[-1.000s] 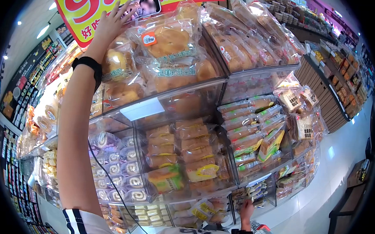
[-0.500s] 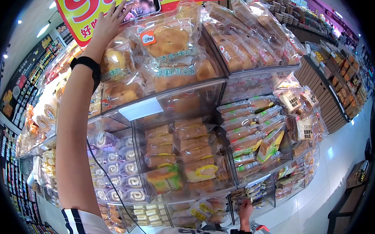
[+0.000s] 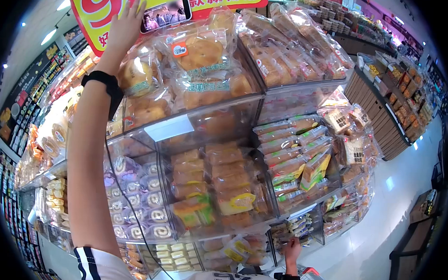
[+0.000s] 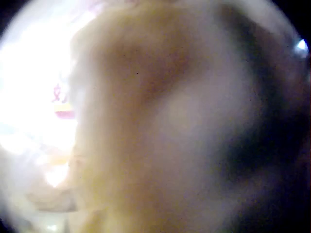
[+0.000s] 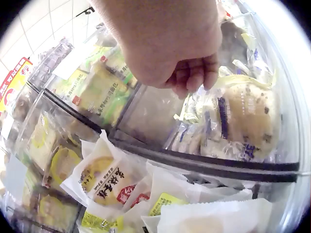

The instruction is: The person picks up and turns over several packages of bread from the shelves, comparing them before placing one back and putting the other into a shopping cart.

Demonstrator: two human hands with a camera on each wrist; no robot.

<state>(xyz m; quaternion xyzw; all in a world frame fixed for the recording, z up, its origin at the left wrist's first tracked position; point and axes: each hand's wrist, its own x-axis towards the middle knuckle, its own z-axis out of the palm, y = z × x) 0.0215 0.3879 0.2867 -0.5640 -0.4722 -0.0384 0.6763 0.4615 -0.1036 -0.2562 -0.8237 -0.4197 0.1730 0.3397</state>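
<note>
In the head view my left hand (image 3: 127, 25) is raised with fingers extended in front of the price sign (image 3: 209, 2), just left of a phone (image 3: 166, 15). The phone leans on its long side with its screen lit. Below it lie bagged round breads (image 3: 200, 50). The left wrist view is mostly blurred skin. Down at the lower bins, my right hand (image 3: 292, 249) hangs with loosely curled fingers. In the right wrist view its fingertips (image 5: 196, 81) are close over bagged breads (image 5: 248, 109), and nothing shows in its grasp.
Clear bin walls divide the tiers of packaged cakes, including swirl rolls (image 3: 159, 215) and long wrapped breads (image 3: 287, 157). A dark cable (image 3: 125, 198) hangs down the front. A red-edged shopping cart (image 3: 315, 277) stands beside my right arm. Another display stand (image 3: 371, 103) is at right.
My left hand has shifted off the phone's left end to the sign beside it, and more of the screen shows. The head view has turned slightly. My right hand has stayed at the lower bin.
</note>
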